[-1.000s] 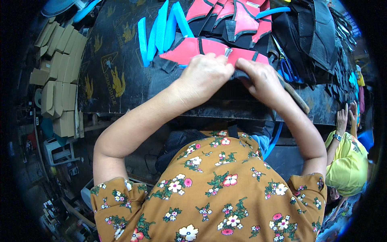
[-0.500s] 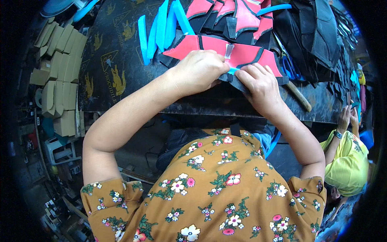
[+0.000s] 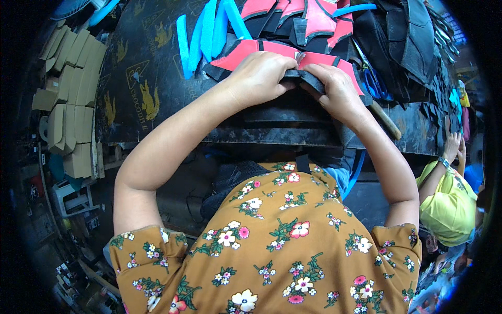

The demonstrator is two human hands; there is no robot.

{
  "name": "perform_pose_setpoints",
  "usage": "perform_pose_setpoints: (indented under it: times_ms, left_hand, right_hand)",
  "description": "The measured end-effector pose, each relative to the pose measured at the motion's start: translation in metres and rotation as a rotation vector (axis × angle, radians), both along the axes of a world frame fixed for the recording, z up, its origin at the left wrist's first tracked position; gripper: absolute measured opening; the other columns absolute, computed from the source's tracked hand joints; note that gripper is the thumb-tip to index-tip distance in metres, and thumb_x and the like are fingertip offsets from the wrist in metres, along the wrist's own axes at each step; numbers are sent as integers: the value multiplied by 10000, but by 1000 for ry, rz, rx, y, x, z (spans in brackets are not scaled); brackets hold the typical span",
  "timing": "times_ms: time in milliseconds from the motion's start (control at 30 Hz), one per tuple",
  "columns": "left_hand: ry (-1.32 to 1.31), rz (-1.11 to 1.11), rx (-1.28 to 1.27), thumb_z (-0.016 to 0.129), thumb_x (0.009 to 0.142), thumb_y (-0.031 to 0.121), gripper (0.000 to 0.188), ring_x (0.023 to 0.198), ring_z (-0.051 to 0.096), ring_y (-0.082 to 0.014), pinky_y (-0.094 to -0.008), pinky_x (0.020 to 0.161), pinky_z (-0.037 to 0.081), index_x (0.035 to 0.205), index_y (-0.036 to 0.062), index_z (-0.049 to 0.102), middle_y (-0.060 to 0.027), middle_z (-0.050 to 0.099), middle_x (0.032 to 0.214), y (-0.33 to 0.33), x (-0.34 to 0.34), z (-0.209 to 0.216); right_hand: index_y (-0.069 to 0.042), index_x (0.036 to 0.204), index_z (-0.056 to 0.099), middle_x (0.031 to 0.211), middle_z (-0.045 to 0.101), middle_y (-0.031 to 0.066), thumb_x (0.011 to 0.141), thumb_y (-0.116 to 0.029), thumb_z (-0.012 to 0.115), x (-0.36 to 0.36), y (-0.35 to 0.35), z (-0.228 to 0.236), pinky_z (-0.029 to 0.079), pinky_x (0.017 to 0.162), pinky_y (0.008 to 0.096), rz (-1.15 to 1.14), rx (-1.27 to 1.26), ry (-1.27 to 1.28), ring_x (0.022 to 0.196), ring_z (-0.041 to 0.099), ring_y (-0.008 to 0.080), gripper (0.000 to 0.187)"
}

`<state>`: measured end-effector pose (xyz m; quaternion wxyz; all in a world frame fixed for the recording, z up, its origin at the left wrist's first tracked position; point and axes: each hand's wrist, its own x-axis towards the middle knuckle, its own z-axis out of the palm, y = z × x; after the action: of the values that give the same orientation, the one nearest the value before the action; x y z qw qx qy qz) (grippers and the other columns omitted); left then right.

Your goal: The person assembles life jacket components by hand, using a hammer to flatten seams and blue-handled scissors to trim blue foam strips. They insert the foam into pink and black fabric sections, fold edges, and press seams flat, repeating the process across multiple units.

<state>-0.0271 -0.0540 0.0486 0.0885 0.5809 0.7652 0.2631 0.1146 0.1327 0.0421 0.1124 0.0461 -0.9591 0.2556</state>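
A pink and black fabric panel [image 3: 272, 48] lies at the near side of the dark table, a small pale tag at its middle. My left hand [image 3: 265, 76] pinches its black lower edge [image 3: 293, 74], fingers curled under. Close to its right, my right hand [image 3: 337, 90] grips the same edge, thumb and fingers closed on it. Between the hands the edge is folded up. The undersides of both hands hide much of the panel. Just behind stand several blue foam strips [image 3: 207, 36] and a stack of pink and black pieces [image 3: 320, 25].
Blue-handled scissors [image 3: 372, 82] and a wooden handle [image 3: 386, 121] lie right of my right hand. Black pieces [image 3: 413, 47] are heaped at the far right. Folded cardboard [image 3: 78, 78] stands left of the table [image 3: 162, 99]. A person in yellow [image 3: 447, 206] works at the right.
Both hands have kept hold of the panel's edge and folded it over more. The blue strip glimpsed between them is now hidden. The panel's middle has bent.
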Motion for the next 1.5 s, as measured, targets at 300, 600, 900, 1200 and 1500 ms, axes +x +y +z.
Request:
perform_pose_setpoints:
  times_ms: [300, 600, 900, 1200, 1500]
  left_hand:
    - [218, -136, 166, 825, 726, 18, 423, 1067, 656, -315, -435, 864, 577, 1128, 62, 704, -86, 661, 1106, -18, 12, -5]
    - [279, -104, 124, 778, 730, 30, 328, 1002, 668, -318, -437, 833, 588, 1052, 57, 718, -79, 687, 999, -19, 19, -8]
    - [-108, -47, -44, 840, 780, 133, 308, 956, 719, -397, -466, 833, 562, 1067, 52, 762, -195, 745, 960, 0, -4, 1]
    - [11, -21, -141, 856, 775, 176, 319, 961, 711, -402, -482, 847, 557, 1056, 45, 782, -205, 747, 986, 2, 5, 8]
    - [16, -28, -88, 832, 823, 213, 327, 976, 699, -419, -501, 850, 543, 1088, 29, 778, -225, 733, 959, 5, -1, 1]
  right_hand:
    - [-53, 1132, 692, 1029, 666, 144, 673, 33, 780, 15, -9, 2, 544, 866, 464, 36, 29, 95, 1014, 674, 379, 476]
    - [-31, 1071, 665, 983, 647, 139, 631, 8, 822, 20, -17, 2, 536, 828, 462, 50, 182, 80, 965, 660, 395, 468]
    - [-24, 1229, 656, 1123, 715, 240, 759, 68, 711, 13, 0, 5, 549, 924, 447, -43, -241, -157, 1115, 686, 434, 482]
    - [-53, 1148, 700, 1072, 720, 206, 805, -26, 761, 22, -6, 13, 545, 871, 491, -47, -19, -41, 1041, 684, 433, 350]
    - [-44, 1109, 743, 996, 719, 229, 827, -156, 822, 5, -1, 8, 543, 852, 487, -52, -166, -247, 964, 687, 442, 314]
